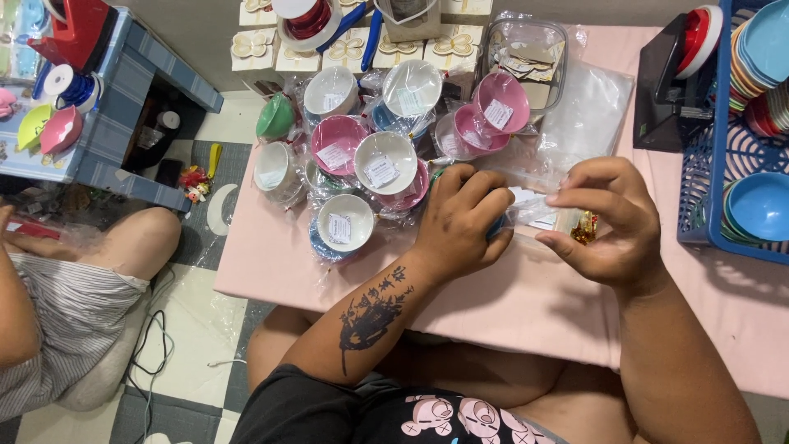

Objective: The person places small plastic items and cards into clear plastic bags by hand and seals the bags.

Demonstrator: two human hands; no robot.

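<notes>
Could tear the bag (538, 212) with too hard a tug. Looks thin and clear, and pulled tight between left hand (460, 220) and right hand (606, 226). Could also drop the bowl (496, 227) out of the bag, if tipped toward 3 o'clock with the end not closed; cannot tell from here whether open or closed. Could bump the pile (362, 156) at 10 o'clock with a quick swing of the left arm: so many bagged bowls packed close there, some stacked and leaning. Could knock away the gold bit (585, 228), lying just under the right fingers. Could catch the basket (707, 156) at 3 o'clock with a wide move of the right arm.

Gripping like this: left hand curled shut over the bowl, holding through the plastic. Right thumb and fingers pinched together on the bag's far end.

Sitting near the middle of the pink table (509, 304), at 4 o'clock from the pile and touching both hands. Mostly hidden under the left fingers; showing only a thin slice of blue. Looks round and smooth, like the blue ones in the basket. Looks shiny and crinkly around it, with a white paper slip inside the plastic.
</notes>
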